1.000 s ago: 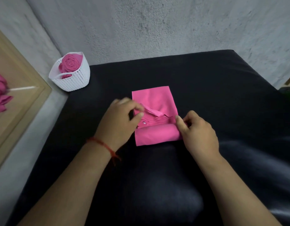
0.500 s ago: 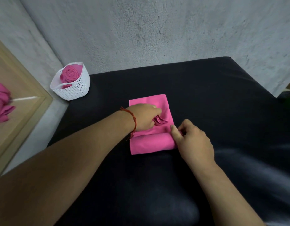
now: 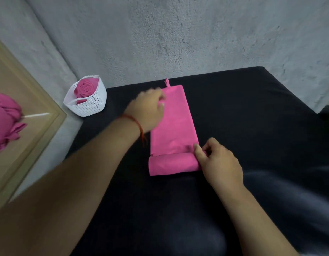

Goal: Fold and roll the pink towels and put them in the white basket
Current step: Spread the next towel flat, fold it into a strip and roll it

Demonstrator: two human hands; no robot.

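Rough grey plaster backs a black padded surface (image 3: 252, 117), soft and matte. On it a pink towel (image 3: 173, 126) lies as a narrow strip, long axis running straight away from the person, its near end wound into a plump roll (image 3: 172, 164). Right hand (image 3: 219, 163) pinches the towel at the roll's right end; left hand (image 3: 148, 109), blurred, sits at the far left edge, grip unclear. Rolling would run forward. A white lattice basket (image 3: 89, 106) stands far left, nearer the left hand, a pink bundle (image 3: 85, 88) inside
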